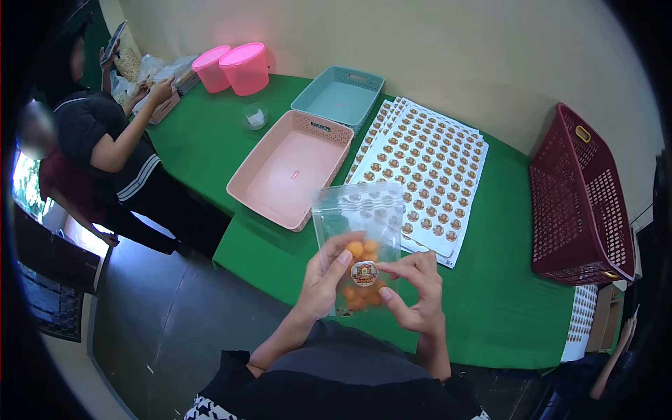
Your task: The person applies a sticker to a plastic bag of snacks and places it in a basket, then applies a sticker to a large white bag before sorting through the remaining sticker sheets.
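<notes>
A clear zip pouch (357, 210) with orange balls inside hangs upright in front of my body. On its front is a round brown-and-white sticker (364, 274). My left hand (326, 277) grips the pouch's left side, thumb in front and the other fingers partly hidden behind it. At the sticker's right edge is my right hand (415, 290), its index fingertip touching the pouch there. The right thumb is lower down, apart from the index finger, near the pouch's lower right part. Nothing shows between those two fingers.
A pink tray (280, 164), teal tray (338, 98), sticker sheets (420, 168), small clear bowl (255, 117) and pink tubs (243, 68) stand on the green table (490, 315). A maroon basket (577, 203) is at right. Two people are at left; another person's arm shows far right.
</notes>
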Tool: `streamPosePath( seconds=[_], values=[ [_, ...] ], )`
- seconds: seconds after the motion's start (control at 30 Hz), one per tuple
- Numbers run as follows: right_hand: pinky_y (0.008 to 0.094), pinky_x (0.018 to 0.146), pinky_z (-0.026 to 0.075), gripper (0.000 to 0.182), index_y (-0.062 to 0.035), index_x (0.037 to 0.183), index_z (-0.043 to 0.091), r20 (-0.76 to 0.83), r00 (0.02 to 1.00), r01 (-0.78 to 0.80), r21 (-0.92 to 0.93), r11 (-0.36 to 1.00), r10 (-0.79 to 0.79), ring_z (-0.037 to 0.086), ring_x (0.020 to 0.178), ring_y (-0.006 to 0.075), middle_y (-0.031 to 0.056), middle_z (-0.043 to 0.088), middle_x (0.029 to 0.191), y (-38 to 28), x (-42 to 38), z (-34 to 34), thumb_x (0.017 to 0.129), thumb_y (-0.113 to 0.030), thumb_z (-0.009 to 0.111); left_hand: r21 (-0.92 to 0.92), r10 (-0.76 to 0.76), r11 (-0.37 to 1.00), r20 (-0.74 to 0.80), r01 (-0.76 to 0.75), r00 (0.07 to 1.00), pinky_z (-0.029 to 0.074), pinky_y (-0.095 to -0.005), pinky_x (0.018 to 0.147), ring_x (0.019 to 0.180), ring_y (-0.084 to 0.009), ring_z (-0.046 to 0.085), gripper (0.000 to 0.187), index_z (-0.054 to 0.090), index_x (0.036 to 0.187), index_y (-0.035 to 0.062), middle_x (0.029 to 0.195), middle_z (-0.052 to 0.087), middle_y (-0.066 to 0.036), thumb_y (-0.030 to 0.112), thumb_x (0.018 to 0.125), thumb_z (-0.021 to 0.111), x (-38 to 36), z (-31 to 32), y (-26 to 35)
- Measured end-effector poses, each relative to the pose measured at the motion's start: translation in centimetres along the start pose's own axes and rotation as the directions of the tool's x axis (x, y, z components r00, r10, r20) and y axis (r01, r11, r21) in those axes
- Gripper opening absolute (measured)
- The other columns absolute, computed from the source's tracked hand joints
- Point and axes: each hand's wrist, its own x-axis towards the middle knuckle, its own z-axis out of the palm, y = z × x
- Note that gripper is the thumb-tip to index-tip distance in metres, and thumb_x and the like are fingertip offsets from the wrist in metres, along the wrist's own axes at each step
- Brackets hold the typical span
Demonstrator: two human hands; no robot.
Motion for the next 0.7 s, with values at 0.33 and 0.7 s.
streamPosePath(
  seconds=[0.33,0.7],
  values=[
    [0.0282,0.065,0.031,0.030,-0.0123,0.093,0.065,-0.012,1.000,-0.023,0.015,1.000,0.023,0.040,0.068,0.0175,0.0027,0.049,0.074,-0.14,0.06,0.16,0.063,-0.012,0.065,-0.031,-0.017,0.999,-0.005,0.017,1.000,0.041,-0.0284,0.086,0.099,-0.0143,0.050,0.032,0.040,0.117,-0.0019,0.108,0.051,-0.012,0.015,0.091,0.039,-0.23,-0.13,-0.10],
    [0.0287,0.066,0.031,0.031,-0.0130,0.095,0.064,-0.008,1.000,-0.027,0.018,0.999,0.027,0.039,0.068,0.0173,0.0024,0.050,0.075,-0.09,-0.23,0.62,0.064,-0.011,0.065,-0.046,-0.064,0.997,-0.004,0.064,0.998,0.041,-0.0281,0.087,0.099,-0.0147,0.050,0.031,0.041,0.118,-0.0008,0.109,0.050,-0.012,0.015,0.091,0.038,-0.24,0.04,-0.41]
  ],
)
